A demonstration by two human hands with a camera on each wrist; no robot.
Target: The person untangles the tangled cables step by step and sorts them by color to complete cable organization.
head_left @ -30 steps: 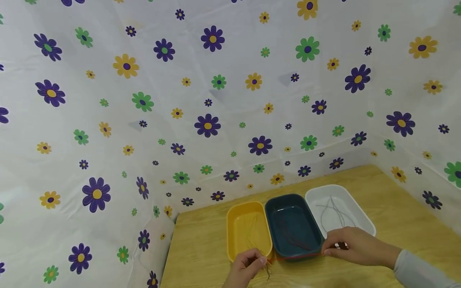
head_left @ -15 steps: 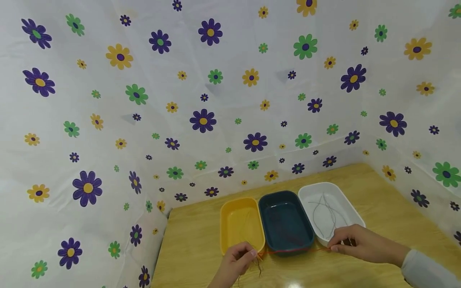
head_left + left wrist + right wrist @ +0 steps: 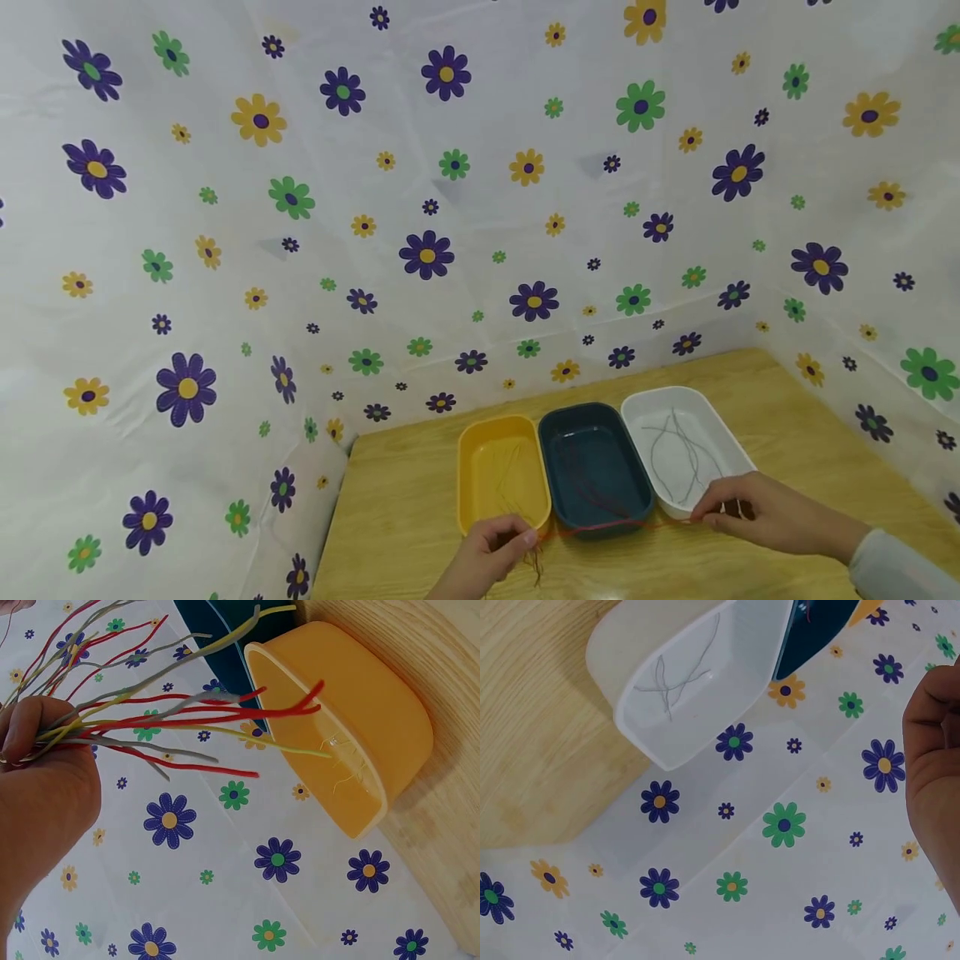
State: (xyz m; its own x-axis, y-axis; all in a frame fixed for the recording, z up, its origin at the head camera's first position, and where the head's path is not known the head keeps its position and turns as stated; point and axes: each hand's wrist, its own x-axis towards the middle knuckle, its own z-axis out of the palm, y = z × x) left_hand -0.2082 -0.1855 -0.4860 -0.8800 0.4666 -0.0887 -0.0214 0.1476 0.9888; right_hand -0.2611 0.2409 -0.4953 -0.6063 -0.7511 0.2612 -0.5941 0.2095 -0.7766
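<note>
My left hand (image 3: 491, 554) grips a bundle of thin wires (image 3: 180, 712), red, grey and yellow, whose loose ends fan out in the left wrist view. A red wire (image 3: 600, 527) runs from the left hand across to my right hand (image 3: 765, 512), which pinches its other end between thumb and forefinger. It passes just in front of the dark blue tray (image 3: 553, 500). In the right wrist view only part of the right hand (image 3: 934, 750) shows at the edge, and its fingertips are out of sight.
A yellow tray (image 3: 467, 475) with thin yellow wires stands left of the blue tray, which holds red wires (image 3: 592, 496). At right, a white tray (image 3: 723, 425) holds grey wires (image 3: 678, 454). Flower-patterned sheets (image 3: 427, 167) enclose the wooden table (image 3: 390, 483).
My hands have moved farther apart, and more of the red wire stretches between them. The head view has shifted slightly. The trays have stayed in place.
</note>
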